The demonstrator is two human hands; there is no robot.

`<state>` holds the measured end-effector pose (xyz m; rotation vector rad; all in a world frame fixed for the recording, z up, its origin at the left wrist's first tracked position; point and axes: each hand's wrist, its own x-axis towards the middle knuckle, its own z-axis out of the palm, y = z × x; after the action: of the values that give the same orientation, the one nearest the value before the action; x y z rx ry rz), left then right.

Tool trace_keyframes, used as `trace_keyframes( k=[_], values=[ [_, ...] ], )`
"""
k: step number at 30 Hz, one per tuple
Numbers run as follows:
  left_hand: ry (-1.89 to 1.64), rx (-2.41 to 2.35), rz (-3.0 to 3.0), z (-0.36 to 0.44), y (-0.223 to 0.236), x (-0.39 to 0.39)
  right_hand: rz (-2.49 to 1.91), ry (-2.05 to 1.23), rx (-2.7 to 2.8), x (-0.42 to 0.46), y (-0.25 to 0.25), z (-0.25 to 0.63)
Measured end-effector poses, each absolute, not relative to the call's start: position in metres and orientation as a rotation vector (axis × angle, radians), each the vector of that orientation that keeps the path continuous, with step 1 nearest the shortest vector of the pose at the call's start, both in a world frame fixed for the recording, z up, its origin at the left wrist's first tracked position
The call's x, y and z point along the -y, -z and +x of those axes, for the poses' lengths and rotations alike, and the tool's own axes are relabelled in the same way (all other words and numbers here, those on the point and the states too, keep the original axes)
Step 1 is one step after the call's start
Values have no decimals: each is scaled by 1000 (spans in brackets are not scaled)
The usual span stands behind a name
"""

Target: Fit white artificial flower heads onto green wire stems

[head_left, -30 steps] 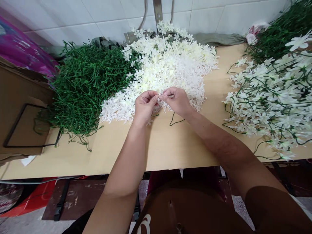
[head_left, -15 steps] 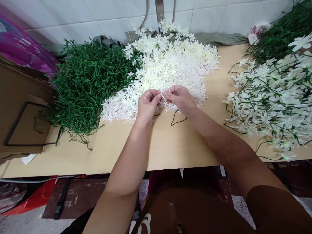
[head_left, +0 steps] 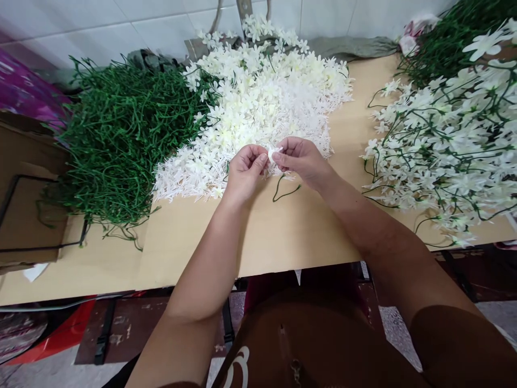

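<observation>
Between my fingertips is a white artificial flower [head_left: 273, 155], partly hidden by the fingers. My left hand [head_left: 248, 167] pinches it from the left, thumb against forefinger. From the other side my right hand [head_left: 301, 159] grips its petals the same way. Both hands are just above the front edge of a heap of white flower pieces [head_left: 258, 102]. A single green stem [head_left: 283, 193] lies on the table below my right hand. To the left is a large pile of green stems [head_left: 125, 134].
On the right lie many white flowers with green stems [head_left: 448, 145], and more green stems [head_left: 472, 32] behind them. A cardboard box [head_left: 28, 205] with a black wire frame [head_left: 40, 248] stands at the left. The tan tabletop [head_left: 194, 253] ends near my body; a tiled wall [head_left: 161, 32] is behind.
Both hands stay together at the flower, and more of its white petals now show between the fingers. The view has shifted slightly, so the table's contents appear further left and higher.
</observation>
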<state>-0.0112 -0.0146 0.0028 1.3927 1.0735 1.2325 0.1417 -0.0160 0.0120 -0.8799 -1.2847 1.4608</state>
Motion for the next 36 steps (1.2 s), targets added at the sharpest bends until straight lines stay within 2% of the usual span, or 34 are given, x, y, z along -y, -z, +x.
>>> trace_keyframes(
  k=[3,8,11,19,26,30,36],
  values=[
    [-1146,-1109,1569,-11,2,19,-906,-1425,1269,12,-17,156],
    [-650,-1397,2118,-7,2,30,-926,-1474,1205,9,-24,174],
    [-534,-1520,2224,-3,-1,32,-865,-1572,1218,11,-23,174],
    [-632,-1535,2250,-4,7,29,-787,-2061,1351,12,-10,175],
    [-941,-1313,1720,-13,14,19,-901,-1707,1244,4,-7,186],
    [-986,-1155,1441,-13,17,13,-899,-1678,1320,4,-9,184],
    [-969,-1134,1365,-11,10,15,-891,-1646,1407,5,-7,179]
  ],
)
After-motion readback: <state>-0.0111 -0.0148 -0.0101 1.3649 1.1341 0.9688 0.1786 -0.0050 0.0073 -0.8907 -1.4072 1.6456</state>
